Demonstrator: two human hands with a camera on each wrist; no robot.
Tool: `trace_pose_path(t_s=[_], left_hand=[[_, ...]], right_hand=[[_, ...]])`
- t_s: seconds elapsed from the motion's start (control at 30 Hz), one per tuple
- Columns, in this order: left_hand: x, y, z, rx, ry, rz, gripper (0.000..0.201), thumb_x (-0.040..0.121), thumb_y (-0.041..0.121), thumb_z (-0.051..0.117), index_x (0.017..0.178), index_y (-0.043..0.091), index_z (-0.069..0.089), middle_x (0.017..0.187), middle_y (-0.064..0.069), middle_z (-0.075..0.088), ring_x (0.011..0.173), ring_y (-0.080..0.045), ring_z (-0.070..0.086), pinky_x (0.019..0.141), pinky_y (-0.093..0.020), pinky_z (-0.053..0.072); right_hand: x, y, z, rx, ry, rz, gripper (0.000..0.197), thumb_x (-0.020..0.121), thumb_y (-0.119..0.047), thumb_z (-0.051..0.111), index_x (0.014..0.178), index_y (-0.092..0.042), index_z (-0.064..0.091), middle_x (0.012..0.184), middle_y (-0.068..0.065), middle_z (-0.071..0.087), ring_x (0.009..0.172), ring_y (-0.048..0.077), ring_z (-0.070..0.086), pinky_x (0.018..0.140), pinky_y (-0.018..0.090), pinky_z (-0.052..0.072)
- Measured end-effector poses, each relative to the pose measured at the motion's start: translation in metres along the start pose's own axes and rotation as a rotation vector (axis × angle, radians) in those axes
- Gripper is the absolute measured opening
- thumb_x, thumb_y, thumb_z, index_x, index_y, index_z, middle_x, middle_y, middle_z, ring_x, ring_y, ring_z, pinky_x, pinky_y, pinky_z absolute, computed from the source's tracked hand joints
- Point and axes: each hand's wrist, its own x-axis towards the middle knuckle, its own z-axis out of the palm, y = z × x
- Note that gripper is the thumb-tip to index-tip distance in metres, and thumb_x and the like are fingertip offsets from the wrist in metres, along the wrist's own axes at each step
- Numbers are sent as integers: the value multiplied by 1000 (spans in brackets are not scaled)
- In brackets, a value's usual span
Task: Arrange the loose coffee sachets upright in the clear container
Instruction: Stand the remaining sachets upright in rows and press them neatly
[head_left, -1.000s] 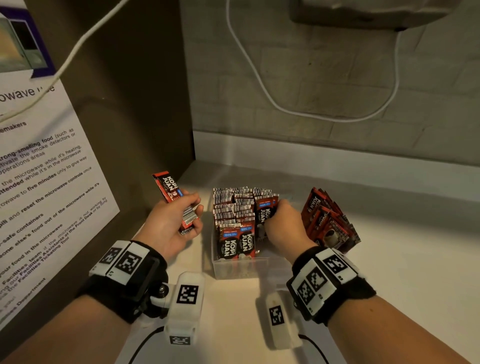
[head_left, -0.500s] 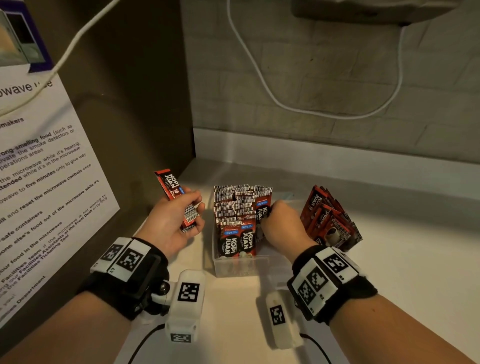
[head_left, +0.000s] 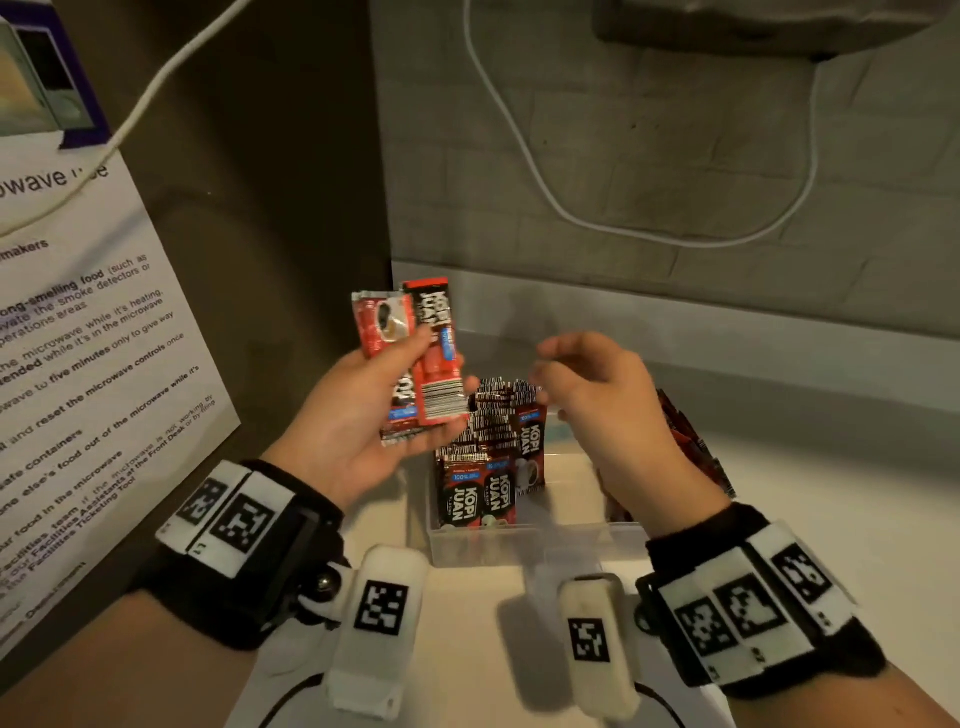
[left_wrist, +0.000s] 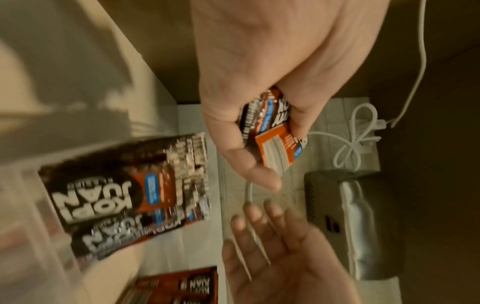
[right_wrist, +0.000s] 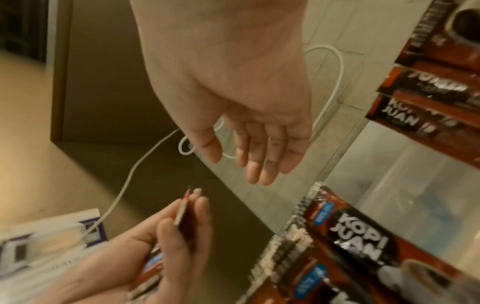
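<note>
My left hand (head_left: 363, 415) grips a small fan of red-and-black coffee sachets (head_left: 426, 353) raised above the counter; they show between its thumb and fingers (left_wrist: 270, 121) in the left wrist view. The clear container (head_left: 519, 540) sits in front, with several sachets (head_left: 483, 467) standing upright in its left part. My right hand (head_left: 587, 384) hovers over the container with relaxed fingers (right_wrist: 259, 156) and holds nothing, a short way right of the held sachets. A loose pile of sachets (head_left: 691, 441) lies right of the container, mostly hidden by my right wrist.
A brown side wall with a microwave notice (head_left: 78, 364) stands close on the left. A tiled back wall carries a white cable (head_left: 571, 218) and a grey appliance (head_left: 753, 21). The white counter (head_left: 831, 493) stretches to the right.
My right hand has lifted out of the container and opened, empty. My left hand has risen and moved toward the centre, with more than one sachet showing in it.
</note>
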Motion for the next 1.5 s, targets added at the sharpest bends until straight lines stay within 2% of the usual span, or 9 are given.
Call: trace_pose_path(t_s=[0.13,0.37,0.6,0.7,0.9,1.07,1.17,1.33,1.5], left_hand=[[-4,-9,20,56,-116,-52,27,87,28,62,110,13,66,93,-11,74,74,-22,72,51,-32,55],[-3,-23,33,86,-176,-100,32,93,36,56,115,14,66,100,-12,73,79,-23,72,60,-36,57],[3,-21,30,-10,-134,-131,30,99,34,48,112,20,70,87,-3,70,85,-22,71,71,-54,58],[4,-23,28,36,-115,-99,30,100,36,46,112,22,69,88,-2,73,84,-20,72,80,-47,55],[4,-29,32,-17,-128,-101,36,99,40,44,124,21,61,108,-8,73,92,-23,71,75,-37,55],[5,-26,29,-124,-172,-72,48,99,51,30,124,28,63,117,-9,70,102,-21,69,80,-35,55],[4,-24,27,-115,-205,-58,57,86,62,39,124,26,62,118,-11,69,108,-23,67,87,-37,52],[5,-27,25,-143,-147,26,29,95,17,53,122,18,66,110,-13,71,91,-24,71,71,-35,59],[5,-24,25,-95,-170,62,25,96,16,53,115,18,68,102,-12,74,85,-23,72,67,-33,59]], right_hand=[[-12,-14,3,142,-213,13,14,83,-17,70,95,-11,67,92,13,70,75,17,65,74,36,53],[-16,-1,4,139,-98,-39,15,81,-2,70,87,-16,67,85,5,71,81,19,66,81,46,56],[-11,3,-6,351,2,-68,25,87,6,58,87,-17,67,80,0,70,74,15,64,68,28,52],[-10,2,-8,378,20,-137,34,87,5,59,93,-27,71,88,-7,74,83,8,67,74,21,51],[-16,7,3,95,-43,-300,45,90,4,55,119,-29,64,105,-6,70,98,3,65,79,11,48],[-20,13,9,-182,-127,-367,44,95,-22,45,129,-49,39,101,-4,52,105,19,49,94,36,43],[-21,11,8,-270,-171,-354,48,98,-16,45,130,-48,31,98,-11,41,106,16,40,97,31,37],[-22,4,6,101,-189,-202,49,94,-5,54,124,-43,51,100,-4,53,96,7,54,86,16,44],[-19,4,0,182,-78,-91,14,82,-10,71,90,-22,72,75,-10,71,62,-6,60,56,10,43]])
